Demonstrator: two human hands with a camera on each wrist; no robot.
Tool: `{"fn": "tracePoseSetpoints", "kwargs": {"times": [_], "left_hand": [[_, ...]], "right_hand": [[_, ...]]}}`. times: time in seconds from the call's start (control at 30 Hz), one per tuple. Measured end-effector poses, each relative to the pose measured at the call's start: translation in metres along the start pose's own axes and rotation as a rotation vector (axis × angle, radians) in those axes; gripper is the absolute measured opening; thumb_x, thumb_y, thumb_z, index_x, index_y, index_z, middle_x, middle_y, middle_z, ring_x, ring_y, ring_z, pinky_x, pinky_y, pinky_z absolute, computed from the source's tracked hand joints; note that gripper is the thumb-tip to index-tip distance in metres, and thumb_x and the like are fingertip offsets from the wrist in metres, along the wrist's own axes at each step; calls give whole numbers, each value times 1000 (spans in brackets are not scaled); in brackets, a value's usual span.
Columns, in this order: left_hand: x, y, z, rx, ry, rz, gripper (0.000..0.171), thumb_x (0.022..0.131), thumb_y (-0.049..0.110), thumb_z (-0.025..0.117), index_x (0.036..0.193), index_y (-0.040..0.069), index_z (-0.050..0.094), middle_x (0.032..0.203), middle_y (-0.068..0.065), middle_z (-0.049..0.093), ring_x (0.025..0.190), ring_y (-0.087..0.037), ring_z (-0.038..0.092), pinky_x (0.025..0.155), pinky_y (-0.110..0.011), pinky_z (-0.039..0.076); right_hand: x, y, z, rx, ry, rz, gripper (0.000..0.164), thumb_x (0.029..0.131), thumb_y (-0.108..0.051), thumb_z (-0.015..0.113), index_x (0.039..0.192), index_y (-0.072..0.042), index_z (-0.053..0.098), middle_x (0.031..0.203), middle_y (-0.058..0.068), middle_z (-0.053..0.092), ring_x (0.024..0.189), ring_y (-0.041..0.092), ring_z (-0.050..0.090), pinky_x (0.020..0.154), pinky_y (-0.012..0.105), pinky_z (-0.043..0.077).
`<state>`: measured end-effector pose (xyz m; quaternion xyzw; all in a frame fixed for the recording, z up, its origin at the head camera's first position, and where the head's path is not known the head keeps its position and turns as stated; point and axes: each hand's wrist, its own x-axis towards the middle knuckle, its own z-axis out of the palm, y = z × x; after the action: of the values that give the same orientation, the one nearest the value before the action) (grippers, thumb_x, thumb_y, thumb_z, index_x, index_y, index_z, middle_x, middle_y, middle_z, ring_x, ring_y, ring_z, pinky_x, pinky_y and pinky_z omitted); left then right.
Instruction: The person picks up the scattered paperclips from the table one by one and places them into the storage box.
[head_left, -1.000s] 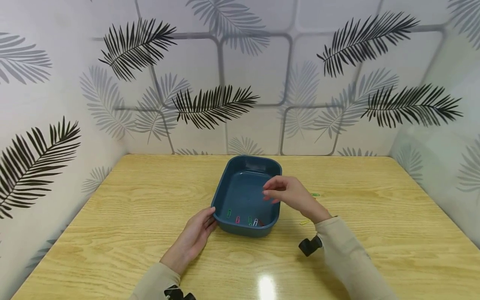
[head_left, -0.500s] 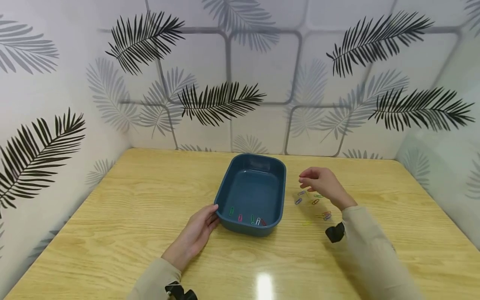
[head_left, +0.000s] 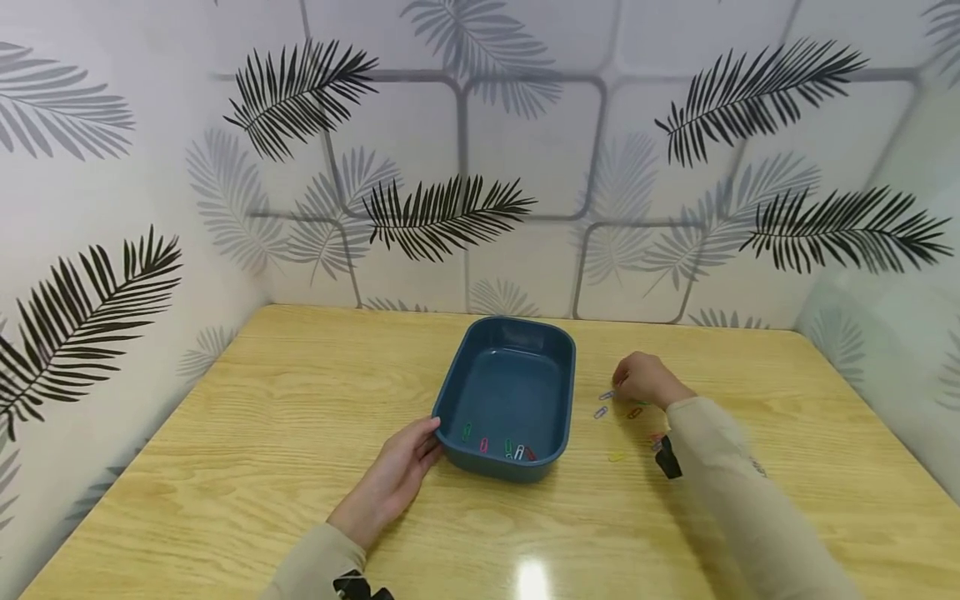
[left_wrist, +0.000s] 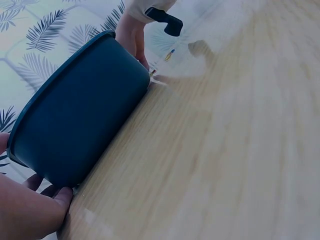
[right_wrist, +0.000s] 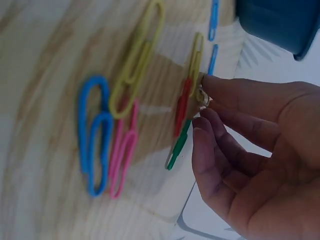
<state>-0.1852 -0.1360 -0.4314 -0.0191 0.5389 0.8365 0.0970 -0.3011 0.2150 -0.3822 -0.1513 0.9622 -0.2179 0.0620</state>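
Note:
My left hand (head_left: pixel 397 471) grips the near left corner of a dark blue plastic tray (head_left: pixel 498 392), thumb at the rim and fingers against the side wall. Several paper clips lie at the tray's near end, among them a green clip (head_left: pixel 467 432), a pink clip (head_left: pixel 483 445) and a white clip (head_left: pixel 519 452). Right of the tray, my right hand (head_left: pixel 647 379) is down at the tabletop. In the right wrist view its thumb and fingers pinch a small pale paper clip (right_wrist: pixel 204 97), partly hidden. Close by lie a red clip (right_wrist: pixel 182 107) and a green clip (right_wrist: pixel 178 145).
Loose clips are scattered right of the tray, including a yellow clip (head_left: pixel 617 456) and a blue clip (head_left: pixel 601 412). Nearer the right wrist camera are a blue clip (right_wrist: pixel 95 140) and a pink clip (right_wrist: pixel 124 150). A patterned wall (head_left: pixel 525 267) borders the wooden table (head_left: pixel 330 383).
My right hand has moved from above the tray rightward and down to the loose clips, where it now pinches one. The left hand keeps its grip on the tray.

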Motion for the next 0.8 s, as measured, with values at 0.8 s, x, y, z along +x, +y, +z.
{"fn": "tracePoseSetpoints", "kwargs": {"times": [0.8], "left_hand": [[-1, 0, 0, 13, 2, 13, 46, 99, 13, 48, 135, -15, 41, 137, -24, 46, 125, -26, 43, 108, -38, 32]], "right_hand": [[-4, 9, 2, 39, 50, 7, 7, 83, -2, 68, 80, 4, 68, 79, 11, 66, 75, 27, 56, 71, 43, 50]]}}
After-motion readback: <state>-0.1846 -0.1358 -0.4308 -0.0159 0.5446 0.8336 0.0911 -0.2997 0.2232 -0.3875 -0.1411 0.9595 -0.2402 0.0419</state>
